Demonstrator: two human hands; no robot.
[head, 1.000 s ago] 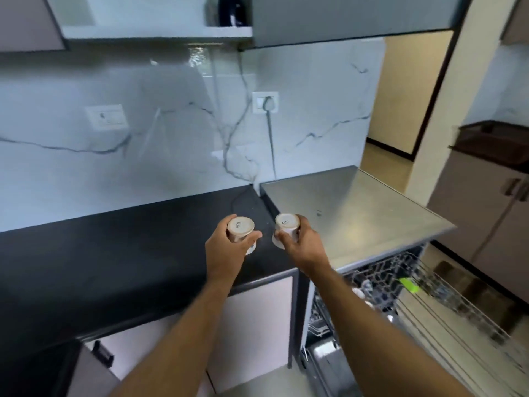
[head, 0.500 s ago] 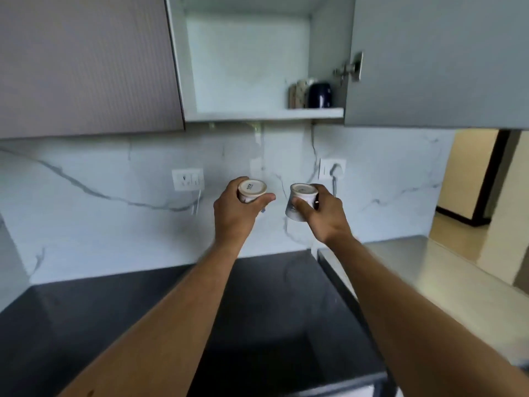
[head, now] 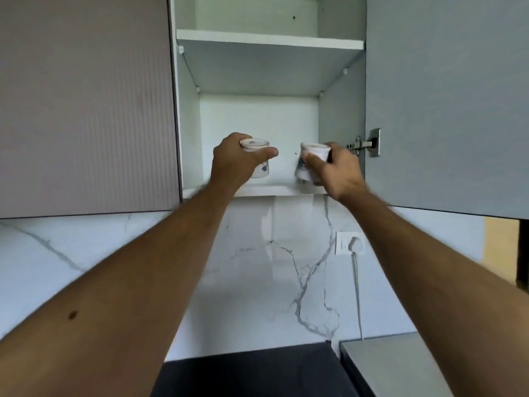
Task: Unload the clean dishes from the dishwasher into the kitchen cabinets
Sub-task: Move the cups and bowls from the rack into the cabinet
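at the mouth of the open wall cabinet (head: 252,116), both hands are raised to the lowest shelf (head: 274,191), and each one carries a small white cup with a blue print, turned upside down. the left hand (head: 237,161) has its grip closed around the left cup (head: 259,159), thumb across the front and the cup base on top; this cup seems to hang a little above the shelf, but the hand hides its rim, so i cannot tell if it touches. the right hand (head: 335,170) has its grip closed around the right cup (head: 310,161), which is tilted, its rim low near the front edge of the shelf. the first risk, i think, is this tilt: if the grip opens before the rim is flat on the board, the cup can roll or tip off the front edge and fall on the black desk (head: 257,371) below. the second risk is the place itself, because both cups are near the front of the shelf, and a cup left there can be pushed out by the door (head: 446,104) or by the next dish. the right hand is also close to the hinge (head: 367,144) and the side wall, so a fast move inward may knock the cup against them. glazed cups can be slippery if some water remains. the two cups are apart now, yet they may clink if both are set down together.
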